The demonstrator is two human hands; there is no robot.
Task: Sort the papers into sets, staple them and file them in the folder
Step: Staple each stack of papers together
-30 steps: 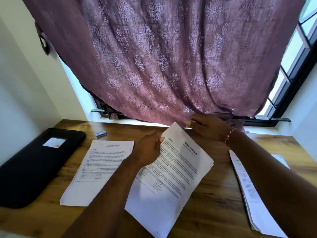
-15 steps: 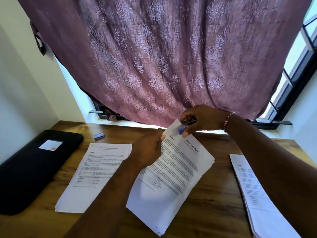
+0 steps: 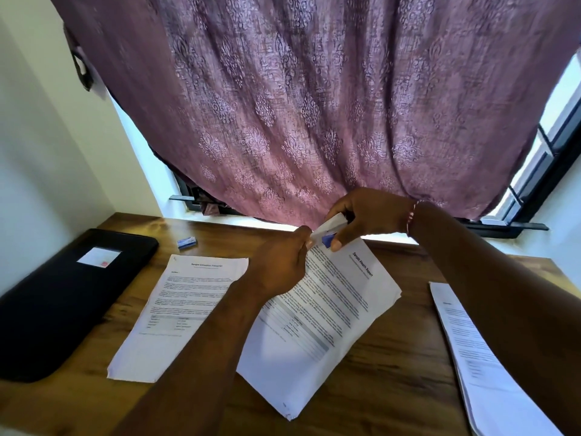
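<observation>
Counter [image 3: 393,391]: wood-grain and carries every item. A bare patch lies nearest, below both forearms.
Right-hand stack [image 3: 471,357]: loose sheets lying flat, well to the right of the fingers and partly under the right forearm. Presumably awaiting sorting.
Health report set [image 3: 333,313]: several sheets, with the near corner low and the far-left corner raised into the fingers. The long axis slants from near-left to far-right, and the heading edge points away and rightward. Judged to be angled this way to offer its top-left corner to the stapler.
Transcript set [image 3: 179,309]: lies flat, just left of the left forearm, heading away. Whether it is stapled cannot be told.
Folder [image 3: 63,294]: black, closed and flat, well left of the fingers. Contents hidden.
Left hand [image 3: 279,262]: fingers pinch the report set's edge just below the raised corner, apparently to keep the sheets aligned.
Right hand [image 3: 371,215]: fingers and thumb are curled round the stapler.
Stapler [image 3: 330,236]: small, blue and white, its mouth at the raised corner. Whether a staple has gone in cannot be told.
Staple box [image 3: 187,242]: small and blue, well left of the fingers.
Curtain [image 3: 314,105]: mauve and patterned, hanging just behind the right hand.
Window frame [image 3: 534,184]: dark, farthest back, on the right.
</observation>
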